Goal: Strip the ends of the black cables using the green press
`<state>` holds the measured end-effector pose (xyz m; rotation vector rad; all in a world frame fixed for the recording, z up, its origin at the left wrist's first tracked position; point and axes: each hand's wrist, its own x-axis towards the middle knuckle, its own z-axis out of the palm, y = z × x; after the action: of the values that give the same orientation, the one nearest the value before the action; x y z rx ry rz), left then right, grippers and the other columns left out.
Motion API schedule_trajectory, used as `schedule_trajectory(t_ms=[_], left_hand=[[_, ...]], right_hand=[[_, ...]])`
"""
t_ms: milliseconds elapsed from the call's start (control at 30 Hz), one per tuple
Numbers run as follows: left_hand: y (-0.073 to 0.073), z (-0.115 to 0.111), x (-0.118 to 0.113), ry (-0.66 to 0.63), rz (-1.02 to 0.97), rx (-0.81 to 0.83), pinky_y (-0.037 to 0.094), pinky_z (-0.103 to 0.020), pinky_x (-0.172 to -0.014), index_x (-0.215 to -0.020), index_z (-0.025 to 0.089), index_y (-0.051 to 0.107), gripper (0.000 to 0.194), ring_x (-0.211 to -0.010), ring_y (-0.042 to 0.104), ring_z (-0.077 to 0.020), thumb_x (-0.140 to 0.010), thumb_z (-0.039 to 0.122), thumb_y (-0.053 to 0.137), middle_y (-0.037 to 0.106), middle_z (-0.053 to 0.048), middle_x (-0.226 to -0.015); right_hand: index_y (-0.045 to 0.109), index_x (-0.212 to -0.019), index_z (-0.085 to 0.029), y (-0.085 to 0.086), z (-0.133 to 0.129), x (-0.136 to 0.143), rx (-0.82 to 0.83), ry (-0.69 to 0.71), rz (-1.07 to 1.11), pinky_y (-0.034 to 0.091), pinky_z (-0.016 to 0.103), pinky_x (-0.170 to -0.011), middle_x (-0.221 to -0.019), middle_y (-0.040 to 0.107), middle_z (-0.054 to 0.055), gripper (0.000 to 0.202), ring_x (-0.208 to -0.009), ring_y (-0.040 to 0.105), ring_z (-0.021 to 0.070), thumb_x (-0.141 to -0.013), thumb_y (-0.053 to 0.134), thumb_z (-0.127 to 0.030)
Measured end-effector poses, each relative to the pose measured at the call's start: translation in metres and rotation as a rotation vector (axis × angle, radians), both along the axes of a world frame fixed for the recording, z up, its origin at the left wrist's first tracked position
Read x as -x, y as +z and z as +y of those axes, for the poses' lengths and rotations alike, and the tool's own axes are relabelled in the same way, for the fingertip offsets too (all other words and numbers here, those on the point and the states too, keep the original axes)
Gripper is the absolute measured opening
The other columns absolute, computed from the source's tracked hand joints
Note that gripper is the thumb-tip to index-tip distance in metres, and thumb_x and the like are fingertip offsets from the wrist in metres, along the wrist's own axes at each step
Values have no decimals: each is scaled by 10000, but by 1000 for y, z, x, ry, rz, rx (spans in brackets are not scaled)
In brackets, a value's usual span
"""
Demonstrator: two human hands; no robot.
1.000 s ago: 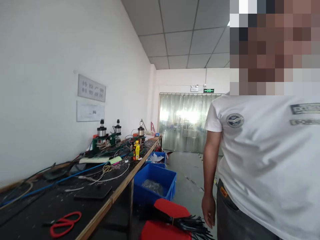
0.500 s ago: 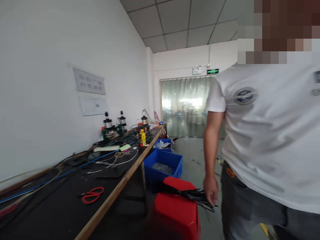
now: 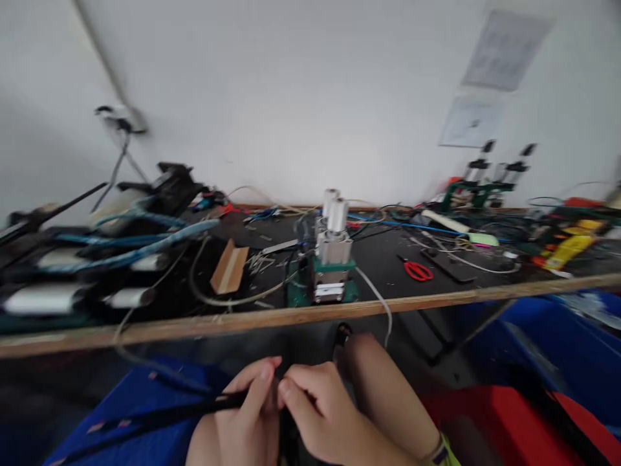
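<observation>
Black cables (image 3: 169, 414) run from the lower left into my left hand (image 3: 250, 414), which is closed around them. Their tips at the far end look lighter. Close beside it, my right hand (image 3: 323, 404) has its thumb and fingers pinched together. What the right fingers hold, if anything, is hidden. Both hands are low, over my lap and below the front edge of the workbench (image 3: 301, 315). Straight ahead on the bench stands a small press (image 3: 332, 249) with a green base and silver cylinders on top.
Red-handled scissors (image 3: 418, 270) and a folded cardboard piece (image 3: 229, 268) lie on the bench. Blue tubing (image 3: 145, 249) crosses white rollers at left. Blue bins (image 3: 528, 353) and a red stool (image 3: 499, 421) are at right; another blue bin (image 3: 121, 414) is at lower left.
The view has swung left and down from the room and a person in a white shirt to the bench front. Both my hands and the held cables are now in view.
</observation>
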<state>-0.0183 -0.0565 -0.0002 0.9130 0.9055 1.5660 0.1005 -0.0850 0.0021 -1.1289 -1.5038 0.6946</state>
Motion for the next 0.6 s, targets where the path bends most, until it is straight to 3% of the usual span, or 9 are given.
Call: schedule_trajectory(t_ms=[67, 133, 167, 300, 600], left_hand=[[-2, 4, 1, 25, -33, 57, 406, -251, -451, -819, 184, 793, 356, -510, 429, -124, -840, 490, 975, 496, 30, -618], [-2, 8, -1, -6, -112, 105, 326, -211, -463, -880, 171, 811, 345, -469, 278, -78, -878, 490, 945, 301, 103, -541], [-2, 8, -2, -21, -123, 114, 291, -203, -461, -864, 162, 809, 374, -471, 249, -70, -868, 508, 951, 270, 113, -536], [0, 1, -6, -108, -142, 121, 254, -198, -464, -852, 159, 836, 425, -472, 223, -62, -835, 561, 972, 229, 120, -529], [0, 0, -8, -287, -239, 74, 265, -204, -446, -901, 188, 854, 328, -427, 323, -65, -838, 484, 982, 347, 95, -504]], right_hand=[[615, -733, -203, -4, -6, 0, 22, 23, 106, 321, 256, -585, -605, 491, -44, 529, -565, 476, 90, -1167, 516, -491], [628, -733, -204, -5, -12, -1, 89, 45, 232, 261, 256, -535, -561, 386, -70, 561, -509, 365, 80, -1168, 522, -543], [633, -736, -204, -6, -15, -1, 124, 55, 300, 235, 257, -513, -548, 351, -79, 575, -490, 323, 78, -1164, 529, -573], [657, -752, -201, -7, -21, 0, 175, 87, 421, 204, 251, -477, -537, 334, -86, 575, -469, 288, 75, -1145, 573, -612], [651, -738, -215, -10, -12, 4, 120, 39, 289, 253, 248, -450, -544, 443, -55, 520, -448, 372, 91, -1158, 558, -507]])
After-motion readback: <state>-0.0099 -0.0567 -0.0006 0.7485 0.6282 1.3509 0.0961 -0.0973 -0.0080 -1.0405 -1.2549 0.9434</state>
